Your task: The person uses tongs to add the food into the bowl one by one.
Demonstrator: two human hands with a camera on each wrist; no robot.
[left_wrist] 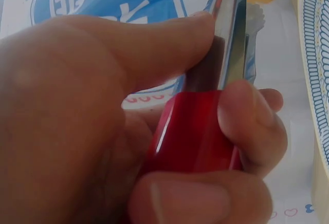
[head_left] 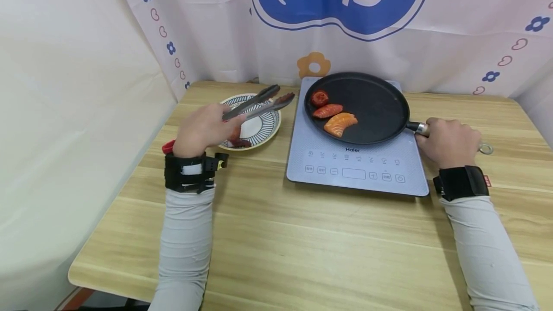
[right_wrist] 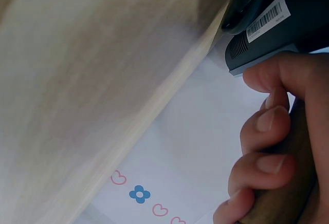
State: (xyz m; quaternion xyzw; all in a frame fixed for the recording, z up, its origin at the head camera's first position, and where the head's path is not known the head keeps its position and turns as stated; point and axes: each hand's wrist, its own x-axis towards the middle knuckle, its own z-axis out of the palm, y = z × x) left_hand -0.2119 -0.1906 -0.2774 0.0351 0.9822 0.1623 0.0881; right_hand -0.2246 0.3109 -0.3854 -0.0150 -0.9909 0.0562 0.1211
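In the head view my left hand (head_left: pixel 205 131) holds metal tongs (head_left: pixel 251 103) above a patterned plate (head_left: pixel 269 131), their two arms spread and pointing right. Red covers the tongs' grip (left_wrist: pixel 198 131) in the left wrist view, with my fingers curled round it. Dark reddish food pieces (head_left: pixel 239 143) lie at the plate's near edge, partly hidden by the hand. My right hand (head_left: pixel 451 143) grips the handle (head_left: pixel 422 129) of a black frying pan (head_left: pixel 376 109). At the pan's left lie a round red slice (head_left: pixel 319 98), a reddish piece (head_left: pixel 328 111) and an orange salmon-like piece (head_left: pixel 340 124).
Under the pan sits a pale induction cooktop (head_left: pixel 354 184) with touch buttons along its front. The wooden table (head_left: pixel 319 244) ends at the back against a printed curtain (head_left: pixel 216 28). Another pale cloth (head_left: pixel 78 109) hangs along the left side.
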